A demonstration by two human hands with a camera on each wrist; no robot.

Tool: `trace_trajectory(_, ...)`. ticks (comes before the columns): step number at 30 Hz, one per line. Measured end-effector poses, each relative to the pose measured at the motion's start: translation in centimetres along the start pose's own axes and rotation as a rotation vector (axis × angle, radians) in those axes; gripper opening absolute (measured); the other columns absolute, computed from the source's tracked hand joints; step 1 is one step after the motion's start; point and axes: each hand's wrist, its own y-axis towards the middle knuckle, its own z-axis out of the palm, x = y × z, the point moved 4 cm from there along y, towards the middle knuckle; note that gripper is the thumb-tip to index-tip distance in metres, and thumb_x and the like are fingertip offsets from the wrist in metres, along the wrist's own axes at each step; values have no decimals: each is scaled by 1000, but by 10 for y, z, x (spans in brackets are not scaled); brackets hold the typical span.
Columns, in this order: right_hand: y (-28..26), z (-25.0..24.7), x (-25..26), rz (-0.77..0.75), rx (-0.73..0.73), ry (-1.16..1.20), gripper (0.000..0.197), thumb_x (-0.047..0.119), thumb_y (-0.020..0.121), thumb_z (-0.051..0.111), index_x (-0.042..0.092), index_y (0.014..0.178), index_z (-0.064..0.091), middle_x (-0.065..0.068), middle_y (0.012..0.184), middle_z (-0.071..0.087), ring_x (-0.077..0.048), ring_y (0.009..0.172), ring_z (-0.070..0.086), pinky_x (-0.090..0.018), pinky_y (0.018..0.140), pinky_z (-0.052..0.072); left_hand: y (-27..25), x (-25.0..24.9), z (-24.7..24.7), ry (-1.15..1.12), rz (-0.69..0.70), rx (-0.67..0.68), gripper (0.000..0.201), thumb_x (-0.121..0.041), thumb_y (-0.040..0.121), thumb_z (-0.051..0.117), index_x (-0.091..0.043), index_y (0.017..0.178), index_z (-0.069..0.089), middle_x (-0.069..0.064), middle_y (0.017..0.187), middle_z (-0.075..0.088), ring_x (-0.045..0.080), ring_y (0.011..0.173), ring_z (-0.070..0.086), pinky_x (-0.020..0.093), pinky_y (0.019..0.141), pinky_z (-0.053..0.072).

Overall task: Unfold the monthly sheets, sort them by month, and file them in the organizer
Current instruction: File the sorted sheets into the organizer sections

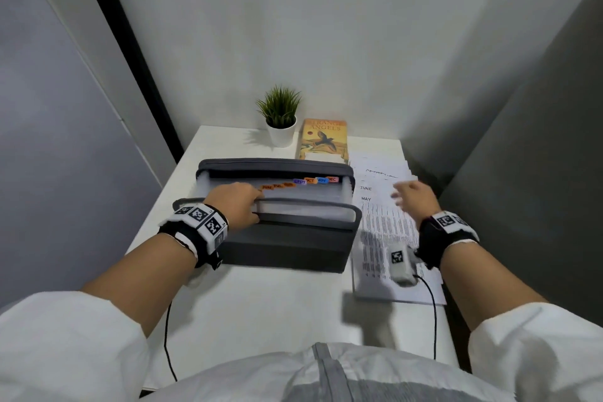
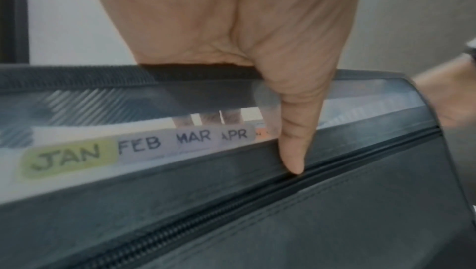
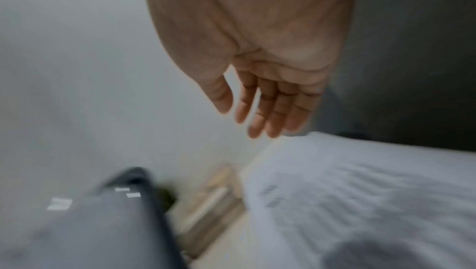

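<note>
A grey zip-up accordion organizer (image 1: 287,238) stands open on the white table, its coloured month tabs (image 1: 306,180) showing from JUN to DEC. My left hand (image 1: 235,202) grips its front wall near the left end, fingers inside and thumb (image 2: 296,141) outside on the zipper edge. The tabs (image 2: 69,155) JAN, FEB, MAR and APR show close up in the left wrist view. A stack of unfolded printed sheets (image 1: 385,228), with MAY and JUNE headings visible, lies to the right of the organizer. My right hand (image 1: 411,196) hovers blurred above the sheets (image 3: 360,182), fingers (image 3: 257,100) straight and holding nothing.
A small potted plant (image 1: 280,117) and an orange book (image 1: 323,139) stand at the back of the table (image 1: 261,303). A dark wall panel (image 1: 538,173) runs close along the table's right edge. Cables hang from both wrists over the near edge.
</note>
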Motion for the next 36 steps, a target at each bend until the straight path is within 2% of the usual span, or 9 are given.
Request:
trace_trajectory(5, -5, -46, -145, 477, 213, -690, 41, 20, 96, 49, -2, 131, 49, -20, 132, 54, -33, 118, 54, -34, 100, 42, 9, 0, -2, -35, -50, 14, 49, -43, 74, 70, -34, 122, 61, -3, 112, 67, 22, 103, 62, 29, 75, 47)
trace_trajectory(9, -35, -63, -189, 660, 173, -568, 33, 25, 88, 50, 4, 113, 58, -21, 108, 62, -37, 98, 61, -44, 96, 47, 12, 2, -1, -53, -81, 4, 47, -41, 74, 72, -39, 120, 62, -3, 106, 68, 22, 99, 63, 27, 69, 42)
trace_trajectory(12, -40, -63, -191, 662, 168, -474, 28, 19, 84, 55, 3, 107, 59, -21, 105, 62, -38, 96, 61, -42, 95, 48, 12, 1, -3, -64, -100, -14, 45, -40, 73, 73, -40, 117, 63, -5, 102, 69, 21, 96, 64, 27, 68, 43)
trace_trajectory(16, -33, -57, -191, 701, 157, -258, 45, 26, 90, 60, 1, 127, 54, -22, 129, 54, -39, 114, 55, -43, 96, 46, 10, -1, -5, -57, -124, -24, 47, -39, 74, 73, -40, 120, 62, -4, 105, 69, 21, 99, 64, 30, 75, 50)
trace_trajectory(21, -29, -50, -186, 719, 233, -249, 50, 45, 82, 69, 6, 112, 61, -19, 103, 68, -35, 86, 69, -46, 87, 54, 6, -4, -8, -56, -144, -27, 50, -40, 75, 72, -42, 123, 59, -3, 108, 69, 22, 102, 63, 32, 81, 52)
trace_trajectory(25, -19, -38, -184, 710, 331, -192, 45, 24, 82, 73, -2, 116, 60, -22, 108, 65, -39, 98, 64, -49, 91, 51, 4, -3, -8, -55, -140, -9, 50, -42, 74, 72, -41, 123, 59, -3, 104, 69, 21, 98, 64, 31, 79, 52)
trace_trajectory(29, -19, -36, -151, 554, 365, -482, 37, 36, 97, 48, 16, 128, 56, -7, 114, 64, -22, 88, 61, -21, 75, 48, 4, -1, -8, -63, -111, 59, 45, -44, 72, 71, -38, 116, 62, -5, 95, 69, 20, 90, 64, 33, 77, 54)
trace_trajectory(31, -15, -37, -126, 406, 404, -627, 43, 48, 96, 44, 16, 116, 65, -1, 97, 67, -17, 80, 59, -19, 72, 42, 5, 0, -8, -79, -86, 84, 40, -44, 71, 71, -37, 110, 64, -6, 90, 68, 18, 86, 63, 32, 74, 53)
trace_trajectory(36, 8, -52, -27, 362, 198, -660, 22, 9, 87, 63, -3, 106, 63, -15, 93, 64, -30, 81, 62, -34, 69, 50, 10, 3, -8, -64, -19, 101, 35, -45, 72, 71, -35, 106, 64, -7, 90, 65, 17, 83, 61, 28, 67, 47)
